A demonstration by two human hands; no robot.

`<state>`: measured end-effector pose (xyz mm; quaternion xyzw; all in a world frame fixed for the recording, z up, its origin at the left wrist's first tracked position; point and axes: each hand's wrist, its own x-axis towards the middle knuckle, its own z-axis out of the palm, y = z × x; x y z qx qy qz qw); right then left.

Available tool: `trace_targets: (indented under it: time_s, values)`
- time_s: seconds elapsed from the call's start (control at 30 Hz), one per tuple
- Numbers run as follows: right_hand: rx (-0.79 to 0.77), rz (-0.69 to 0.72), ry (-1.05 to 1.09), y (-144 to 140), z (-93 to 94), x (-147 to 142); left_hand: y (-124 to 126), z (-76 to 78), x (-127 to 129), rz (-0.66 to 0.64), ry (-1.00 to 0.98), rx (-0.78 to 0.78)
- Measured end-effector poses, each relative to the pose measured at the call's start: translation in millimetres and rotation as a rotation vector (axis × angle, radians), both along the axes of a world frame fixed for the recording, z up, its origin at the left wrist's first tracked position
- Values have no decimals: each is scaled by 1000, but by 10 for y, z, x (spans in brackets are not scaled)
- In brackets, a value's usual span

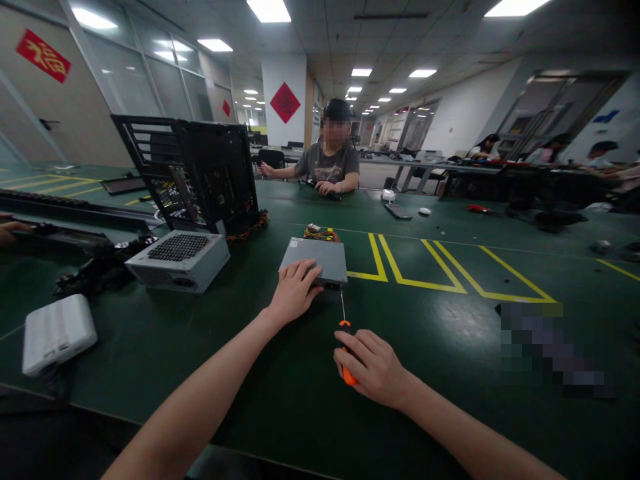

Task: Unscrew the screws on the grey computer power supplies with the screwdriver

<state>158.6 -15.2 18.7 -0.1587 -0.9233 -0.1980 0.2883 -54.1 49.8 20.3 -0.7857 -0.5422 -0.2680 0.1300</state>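
Left hand flat and open on the near corner of a grey power supply lying on the green table. Right hand closed around the orange screwdriver, tip at the unit's near edge. Beside it, 1 more vented supply and a black computer case.
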Motion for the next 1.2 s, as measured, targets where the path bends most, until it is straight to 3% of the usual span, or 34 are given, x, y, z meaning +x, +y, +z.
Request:
trace_targets:
  time_s: [0.17, 0.4, 1.2]
  values:
    - [-24, -16, -39, -4, -123, -29, -27, -13, 58, 11, -9, 19]
    - [-52, -22, 241, 19, -159, 47, -27, -51, 150, 70, -56, 48]
    - [-51, -84, 103, -6, -185, -4, -122, -102, 493, 305, -131, 110]
